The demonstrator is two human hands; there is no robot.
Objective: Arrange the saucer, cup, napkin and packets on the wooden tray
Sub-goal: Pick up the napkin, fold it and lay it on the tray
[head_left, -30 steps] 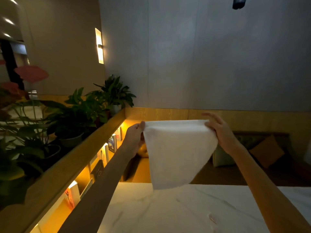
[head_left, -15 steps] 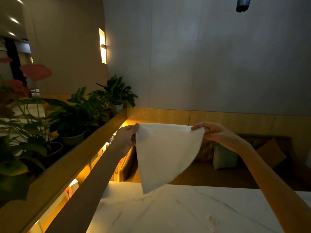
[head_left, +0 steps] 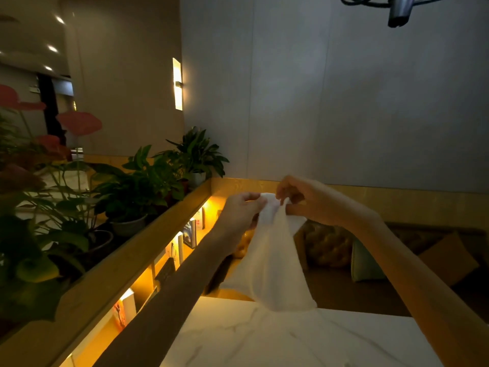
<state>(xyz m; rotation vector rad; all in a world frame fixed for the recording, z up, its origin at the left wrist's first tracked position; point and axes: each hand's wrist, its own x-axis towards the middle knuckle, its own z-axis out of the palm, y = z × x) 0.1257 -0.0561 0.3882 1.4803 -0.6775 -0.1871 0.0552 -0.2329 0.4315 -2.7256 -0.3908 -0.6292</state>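
A white cloth napkin hangs folded in the air above the far edge of the white marble table. My left hand and my right hand pinch its top corners, held close together in front of me. The napkin's lower edge dangles just over the table. The saucer, cup, packets and wooden tray are out of view.
A wooden ledge with lit bookshelves below runs along the left, carrying potted plants. Beyond the table lies a sunken seat with cushions. A grey wall stands behind.
My hands have come together, bringing the napkin's two top corners to meet, so the spread napkin now hangs folded and narrower. The view has tilted slightly.
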